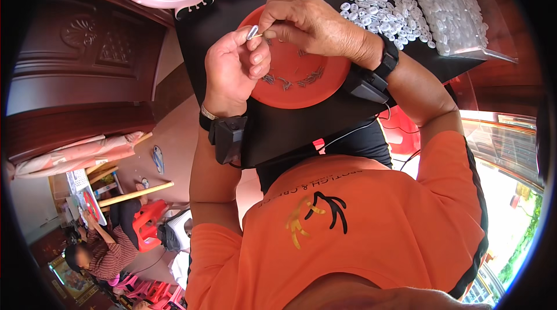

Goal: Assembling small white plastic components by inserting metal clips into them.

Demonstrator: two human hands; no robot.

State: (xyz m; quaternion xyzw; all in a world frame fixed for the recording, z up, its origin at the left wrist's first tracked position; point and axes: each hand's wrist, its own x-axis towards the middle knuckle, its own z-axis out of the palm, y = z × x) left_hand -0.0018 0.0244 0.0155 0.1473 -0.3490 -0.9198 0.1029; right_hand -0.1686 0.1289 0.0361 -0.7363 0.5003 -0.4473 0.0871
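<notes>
Above the round red plastic tray (288,101), we see the left hand (231,72) pinching a small clear plastic piece (252,32), the right hand (316,26) pinching a thin yellowish sliver (259,35). A slack pinch could drop either among the tray's slender grey rods (311,78).

Left hand (237,69): standing upright, fingers curling inward, thumb and forefinger pinching. Left forearm (214,179): running back below the hand. Right hand (316,24): showing its back, thumb and forefinger pinching just beside the left fingertips. Right forearm (422,84): slanting down rightward from the hand, elbow bending.
</notes>
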